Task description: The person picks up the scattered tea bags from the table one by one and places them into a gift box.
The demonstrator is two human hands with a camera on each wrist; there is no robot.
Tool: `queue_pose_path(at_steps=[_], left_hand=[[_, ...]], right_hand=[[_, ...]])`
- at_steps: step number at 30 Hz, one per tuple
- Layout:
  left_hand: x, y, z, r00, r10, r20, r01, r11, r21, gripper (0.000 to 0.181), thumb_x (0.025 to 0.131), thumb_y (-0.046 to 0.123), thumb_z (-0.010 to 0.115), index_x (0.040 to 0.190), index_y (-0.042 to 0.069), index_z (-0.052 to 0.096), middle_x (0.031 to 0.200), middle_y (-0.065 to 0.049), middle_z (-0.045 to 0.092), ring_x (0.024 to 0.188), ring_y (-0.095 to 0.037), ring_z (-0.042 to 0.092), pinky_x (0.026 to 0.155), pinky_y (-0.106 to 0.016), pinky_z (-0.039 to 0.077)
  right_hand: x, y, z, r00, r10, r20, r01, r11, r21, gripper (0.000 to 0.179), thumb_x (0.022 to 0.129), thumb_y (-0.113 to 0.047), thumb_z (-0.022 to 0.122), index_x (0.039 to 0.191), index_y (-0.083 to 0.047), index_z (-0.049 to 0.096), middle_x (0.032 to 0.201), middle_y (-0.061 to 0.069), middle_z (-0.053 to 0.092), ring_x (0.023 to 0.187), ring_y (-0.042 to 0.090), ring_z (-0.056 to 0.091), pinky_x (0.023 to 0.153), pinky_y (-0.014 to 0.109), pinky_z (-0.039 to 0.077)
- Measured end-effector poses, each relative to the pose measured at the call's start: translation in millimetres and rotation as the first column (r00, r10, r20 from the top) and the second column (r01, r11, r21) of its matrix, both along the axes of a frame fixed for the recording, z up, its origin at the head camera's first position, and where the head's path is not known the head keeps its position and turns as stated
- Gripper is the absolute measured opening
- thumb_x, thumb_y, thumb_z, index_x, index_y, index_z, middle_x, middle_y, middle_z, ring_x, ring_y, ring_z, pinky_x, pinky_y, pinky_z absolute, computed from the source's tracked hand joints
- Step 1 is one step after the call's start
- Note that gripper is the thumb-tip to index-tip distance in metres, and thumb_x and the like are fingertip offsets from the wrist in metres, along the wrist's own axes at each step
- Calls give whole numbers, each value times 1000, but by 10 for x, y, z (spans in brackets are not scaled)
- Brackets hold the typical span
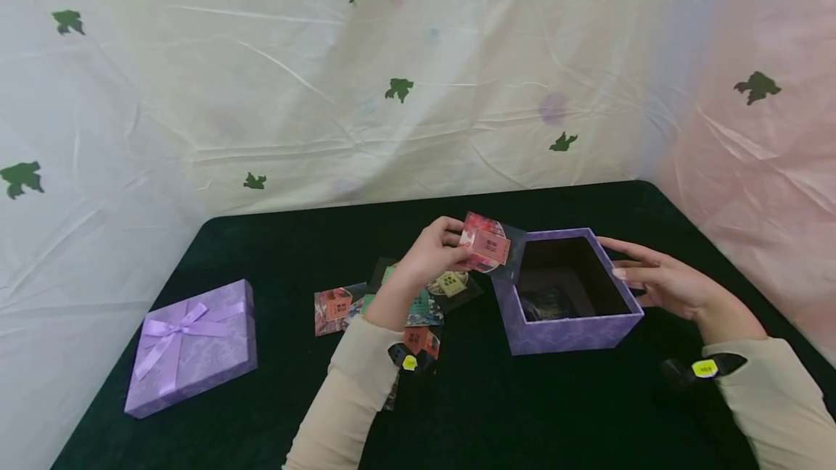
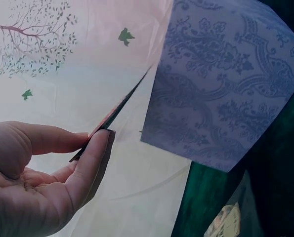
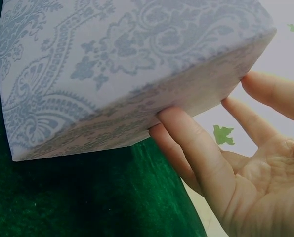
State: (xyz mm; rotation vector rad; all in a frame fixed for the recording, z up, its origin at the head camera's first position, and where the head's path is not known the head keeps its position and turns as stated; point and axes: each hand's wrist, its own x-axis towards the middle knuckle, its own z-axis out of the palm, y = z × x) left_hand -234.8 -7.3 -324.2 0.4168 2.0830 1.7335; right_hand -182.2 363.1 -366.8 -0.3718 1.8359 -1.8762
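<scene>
In the head view my left hand (image 1: 432,252) pinches a thin red printed packet (image 1: 485,244) with a dark part, between thumb and fingers. It is held at the left rim of an open purple box (image 1: 562,336); in the left wrist view the packet (image 2: 118,109) shows edge-on beside the box's patterned wall (image 2: 216,89). My right hand (image 1: 673,285) rests its fingertips against the box's right side, the fingers fairly straight, as the right wrist view also shows on the wall (image 3: 137,54). Inside the box lies something dark and shiny (image 1: 548,303).
Several similar flat packets (image 1: 336,308) lie in a loose overlapping pile under and beside my left forearm. At the left of the dark green table (image 1: 294,412) sits a purple lid (image 1: 228,343) with a ribbon bow. A pale printed curtain (image 1: 313,114) hangs behind.
</scene>
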Motion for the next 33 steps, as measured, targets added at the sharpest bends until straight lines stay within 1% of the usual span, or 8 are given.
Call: queue_pose_path(at_steps=[3,6,12,16,18,22,27,33], left_hand=[[3,46,-18,1000,2,17,-3,1000,11,41,94,0,54,132,-1,39,120,-24,55,99,-33,65,87,-42,53],[1,105,-28,1000,-1,15,1,1000,5,39,94,0,55,131,-1,41,119,-24,56,96,-31,66,84,-38,55],[-9,234,-15,1000,-10,20,10,1000,3,36,93,1,57,127,0,44,115,-22,59,92,-28,67,80,-35,56],[-15,317,-13,999,-28,25,27,1000,7,36,92,1,58,126,0,45,112,-22,60,90,-27,67,80,-37,56],[-19,349,-21,999,-34,36,34,999,12,35,92,1,58,125,0,45,111,-21,60,88,-26,66,82,-40,55],[-34,418,-44,998,-44,45,43,999,22,34,92,0,58,124,-1,46,109,-22,60,83,-23,65,84,-45,54],[-22,496,-38,997,-71,31,71,997,9,35,92,0,58,124,-3,46,110,-23,60,82,-24,65,79,-40,56],[-5,592,-17,994,-105,21,105,994,1,33,91,-2,58,122,-2,46,111,-23,61,81,-23,64,77,-37,57]], right_hand=[[-6,-8,-3,1000,-3,-2,3,1000,13,50,102,-5,35,142,-34,39,123,-7,63,105,19,64,83,45,54],[-1,0,-1,1000,-2,3,2,1000,12,50,102,-5,35,141,-35,39,122,-8,64,106,19,64,84,45,54],[-2,4,8,1000,5,8,-5,1000,-4,50,102,-4,34,141,-35,40,123,-7,63,106,18,64,84,44,54],[-7,8,1,1000,11,8,-11,1000,-10,50,102,-4,34,140,-36,41,124,-6,63,106,17,64,84,43,54],[-10,8,-7,1000,11,10,-10,1000,-10,50,102,-4,34,139,-36,42,124,-6,63,106,17,64,84,42,54],[-12,14,-25,1000,-15,18,14,1000,13,48,102,-5,35,137,-37,42,124,-5,62,106,17,63,83,42,54],[-1,17,-27,998,-48,38,46,998,45,47,102,-7,37,136,-38,43,122,-7,63,105,17,63,84,43,54],[-2,1,-9,998,-48,28,46,998,46,47,102,-7,37,138,-37,41,121,-8,63,104,16,64,84,43,54]])
